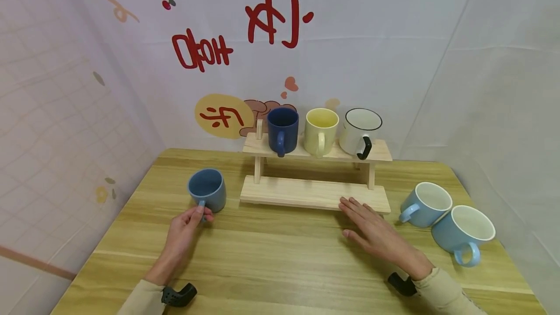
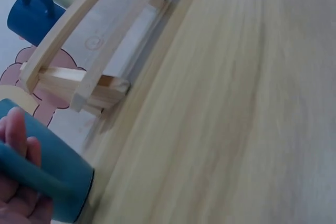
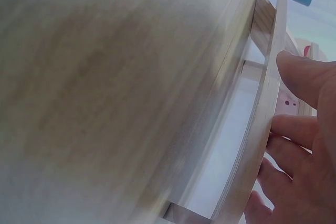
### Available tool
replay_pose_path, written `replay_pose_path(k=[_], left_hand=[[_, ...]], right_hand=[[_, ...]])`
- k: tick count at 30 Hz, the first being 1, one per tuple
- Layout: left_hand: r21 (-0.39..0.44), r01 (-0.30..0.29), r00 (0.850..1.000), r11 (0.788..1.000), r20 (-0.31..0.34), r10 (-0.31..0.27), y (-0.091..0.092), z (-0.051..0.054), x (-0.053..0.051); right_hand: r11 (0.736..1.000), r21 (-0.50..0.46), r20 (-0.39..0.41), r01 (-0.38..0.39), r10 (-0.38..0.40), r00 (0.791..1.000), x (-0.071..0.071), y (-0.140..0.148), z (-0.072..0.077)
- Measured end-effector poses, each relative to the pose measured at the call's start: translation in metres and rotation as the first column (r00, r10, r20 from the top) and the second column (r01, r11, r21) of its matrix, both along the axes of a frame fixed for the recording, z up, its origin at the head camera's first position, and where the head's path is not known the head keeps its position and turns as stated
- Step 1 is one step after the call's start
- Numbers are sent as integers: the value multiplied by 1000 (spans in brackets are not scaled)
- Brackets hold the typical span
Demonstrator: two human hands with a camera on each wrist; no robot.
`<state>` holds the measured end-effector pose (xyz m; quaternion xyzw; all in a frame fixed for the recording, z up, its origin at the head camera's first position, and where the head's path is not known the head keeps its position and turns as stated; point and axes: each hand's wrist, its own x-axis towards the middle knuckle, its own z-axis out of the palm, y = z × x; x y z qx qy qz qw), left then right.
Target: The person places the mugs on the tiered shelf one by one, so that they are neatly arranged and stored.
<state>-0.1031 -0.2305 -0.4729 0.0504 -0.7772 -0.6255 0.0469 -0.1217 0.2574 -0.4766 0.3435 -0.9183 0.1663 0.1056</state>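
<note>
Here, the left hand (image 1: 187,226) gripped the handle of a grey-blue mug (image 1: 213,199), thumb and fingers closed about it. That mug stood upright at the left side of the desk (image 1: 271,261), to the left of a two-tier wooden rack (image 1: 302,192) and apart from it; its mouth faced up and its handle pointed toward the person. Whether its base rested fully on the desk could not be told. The right hand (image 1: 377,233) grasped nothing: its fingers lay extended, their tips at the front edge of the rack's lower board, toward its right end, with the thumb spread away from them.

On the upper board stood three mugs in a row, all upright with handles toward the front: a dark blue mug (image 1: 289,136) on the left, a pale yellow mug (image 1: 311,139) in the middle and a white mug (image 1: 353,136) with a black rim and black handle on the right. To the right of the rack, two light blue mugs (image 1: 423,213) stood upright on the desk, side by side. Behind everything hung a pale cloth (image 1: 372,72) printed with red characters.
</note>
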Motion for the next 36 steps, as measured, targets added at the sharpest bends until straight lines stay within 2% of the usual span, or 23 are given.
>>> replay_pose_path(k=[7,13,19,24,31,36], left_hand=[[96,-83,995,992,-40,88,11,5,-3],[79,-90,989,993,-107,98,21,15,4],[82,-29,990,996,-132,40,37,31,13],[96,32,986,995,-169,-15,51,38,16],[94,115,973,989,-210,-93,69,42,14],[103,155,972,983,-196,-132,80,41,13]], right_hand=[[1000,4,-1,3,-3,1000,-2,2,1],[1000,7,6,1,-1,1000,-2,3,1],[1000,4,8,0,0,1000,-1,3,-1],[1000,-1,2,-2,2,1000,0,2,-1],[1000,-5,9,2,-2,1000,-1,1,1],[1000,0,25,7,-7,1000,-1,0,0]])
